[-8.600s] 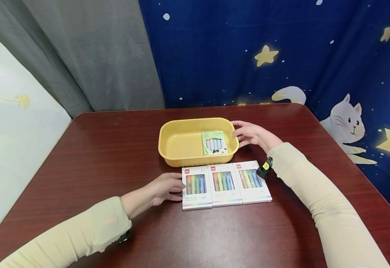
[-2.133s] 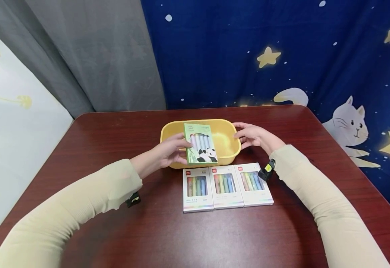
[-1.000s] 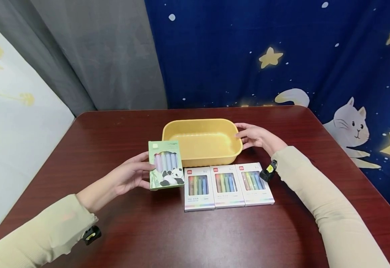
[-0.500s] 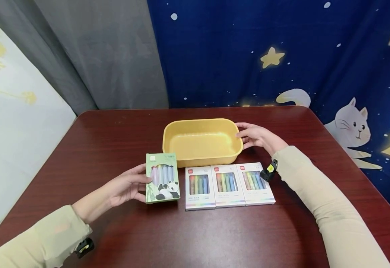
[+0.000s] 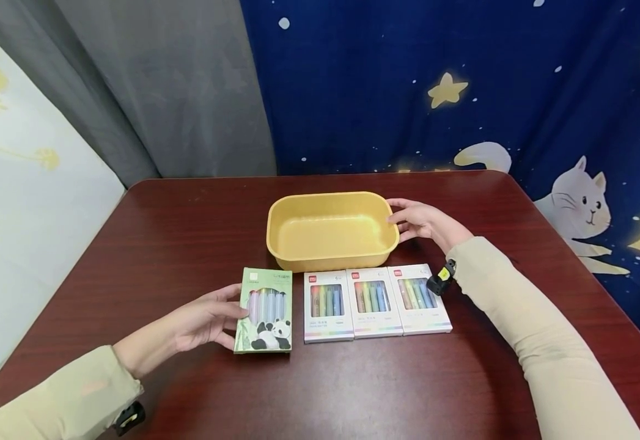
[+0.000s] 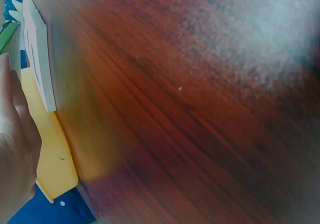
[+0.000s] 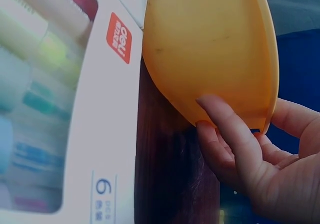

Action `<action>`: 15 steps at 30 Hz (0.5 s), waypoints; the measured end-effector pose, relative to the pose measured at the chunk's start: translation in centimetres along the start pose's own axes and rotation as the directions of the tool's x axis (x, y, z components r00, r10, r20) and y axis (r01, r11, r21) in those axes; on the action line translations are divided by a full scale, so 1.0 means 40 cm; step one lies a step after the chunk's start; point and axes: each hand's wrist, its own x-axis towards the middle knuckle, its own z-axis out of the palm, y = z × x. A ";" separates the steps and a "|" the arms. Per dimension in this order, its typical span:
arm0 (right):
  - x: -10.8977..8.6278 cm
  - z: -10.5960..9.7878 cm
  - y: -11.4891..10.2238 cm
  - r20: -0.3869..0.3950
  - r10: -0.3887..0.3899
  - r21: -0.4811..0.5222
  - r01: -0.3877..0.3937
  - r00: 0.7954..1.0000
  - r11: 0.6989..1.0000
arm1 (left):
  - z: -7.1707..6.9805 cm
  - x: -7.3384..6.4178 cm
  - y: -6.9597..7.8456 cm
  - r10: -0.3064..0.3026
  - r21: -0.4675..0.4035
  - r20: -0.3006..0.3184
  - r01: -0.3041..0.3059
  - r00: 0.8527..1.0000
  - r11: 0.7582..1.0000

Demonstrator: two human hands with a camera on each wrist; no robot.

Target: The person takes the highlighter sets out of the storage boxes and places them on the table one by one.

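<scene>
A green marker box with a panda (image 5: 263, 310) lies flat on the dark red table (image 5: 187, 232), left of a row of three white marker boxes (image 5: 376, 301). My left hand (image 5: 233, 309) holds its left edge, thumb on top. In the left wrist view the green box (image 6: 7, 34) shows only as a sliver beside my palm. The yellow tub (image 5: 277, 243) stands behind the row with nothing in it. My right hand (image 5: 398, 221) holds its right end. In the right wrist view its fingers (image 7: 227, 129) lie on the tub's outer wall (image 7: 210, 48), thumb behind the rim.
A grey curtain (image 5: 160, 91) and a blue star-and-cat cloth (image 5: 463, 91) hang behind the table. A white panel (image 5: 17, 214) stands at the left. The rightmost white box (image 7: 100, 134) lies close under my right wrist. Bare tabletop shows in front of the boxes.
My left hand lifted the green panda box out of the yellow tub, carried it left and toward me, and lowered it onto the table beside the white boxes. The right hand stayed on the tub.
</scene>
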 end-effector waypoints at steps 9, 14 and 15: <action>-0.005 0.000 -0.003 0.000 0.005 -0.003 -0.005 1.000 1.000 | 0.013 0.029 -0.011 -0.041 -0.012 -0.099 0.040 0.994 0.999; -0.005 0.000 -0.005 -0.007 0.009 -0.009 -0.009 1.000 1.000 | 0.017 0.046 -0.010 -0.045 -0.004 -0.105 0.045 0.993 0.999; -0.005 0.000 -0.004 -0.010 0.010 -0.010 -0.010 1.000 1.000 | 0.017 0.049 -0.010 -0.046 0.000 -0.108 0.046 0.993 0.999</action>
